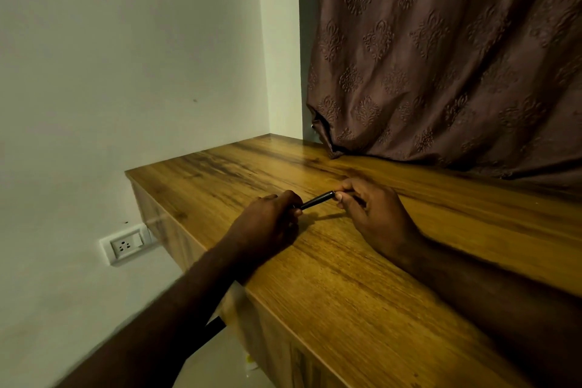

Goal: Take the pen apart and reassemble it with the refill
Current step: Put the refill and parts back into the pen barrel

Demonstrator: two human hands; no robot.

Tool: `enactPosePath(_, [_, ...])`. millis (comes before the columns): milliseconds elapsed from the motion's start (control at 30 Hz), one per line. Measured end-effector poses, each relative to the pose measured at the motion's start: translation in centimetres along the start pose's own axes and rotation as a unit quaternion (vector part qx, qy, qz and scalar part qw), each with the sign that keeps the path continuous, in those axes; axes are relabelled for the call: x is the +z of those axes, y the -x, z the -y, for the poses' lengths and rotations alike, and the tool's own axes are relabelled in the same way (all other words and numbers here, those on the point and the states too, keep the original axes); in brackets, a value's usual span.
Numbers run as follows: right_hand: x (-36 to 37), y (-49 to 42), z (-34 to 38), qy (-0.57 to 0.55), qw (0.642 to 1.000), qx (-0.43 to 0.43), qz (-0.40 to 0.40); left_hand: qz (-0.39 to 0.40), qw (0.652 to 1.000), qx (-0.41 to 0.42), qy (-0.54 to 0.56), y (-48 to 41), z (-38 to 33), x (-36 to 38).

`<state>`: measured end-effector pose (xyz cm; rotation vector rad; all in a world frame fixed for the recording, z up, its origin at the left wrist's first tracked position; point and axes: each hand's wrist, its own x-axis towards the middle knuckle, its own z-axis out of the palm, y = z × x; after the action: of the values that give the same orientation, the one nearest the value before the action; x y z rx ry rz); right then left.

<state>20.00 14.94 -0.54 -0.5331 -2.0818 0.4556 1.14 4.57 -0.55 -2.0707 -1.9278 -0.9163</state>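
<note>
Beyond both hands and to their right, a brown curtain [441,57] embossed with a floral pattern hangs down and bunches where its hem meets the wooden tabletop [330,277], which spreads beneath the hands and forearms and runs on past them to the corner of the white wall [126,72]. Below and to the left of the left hand, lower than the table edge, a white wall socket [126,244] sits on that wall. The left hand [271,220] is curled shut around one end of a dark pen [316,199], its back turned up so the fingers themselves are mostly hidden. The right hand [371,208] faces it just across a short gap, pinching the pen's other end between thumb and fingertips [338,197], with the remaining fingers folded in. The pen spans the gap between the two hands, tilted so the right-hand end is a little higher, and it is held just above the tabletop, casting a thin shadow on the wood below (whether the pen's parts are already loosened cannot be told).
</note>
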Motion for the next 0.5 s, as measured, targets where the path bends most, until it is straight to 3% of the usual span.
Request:
enactPosePath(133, [-0.4,-0.7,-1.0,0.010,0.999,0.027,-0.042,-0.007,1.000,-0.019,0.021,0.0,0.1,0.1])
enactPosePath(267, [-1.6,-1.5,-3.8,0.080,0.987,0.107,-0.088,-0.016,0.998,-0.051,0.032,0.1,0.3,0.1])
enactPosePath(500, [-1.5,-1.8,-5.4,0.123,0.966,0.219,0.056,-0.014,0.998,-0.058,0.023,0.0,0.4,0.1])
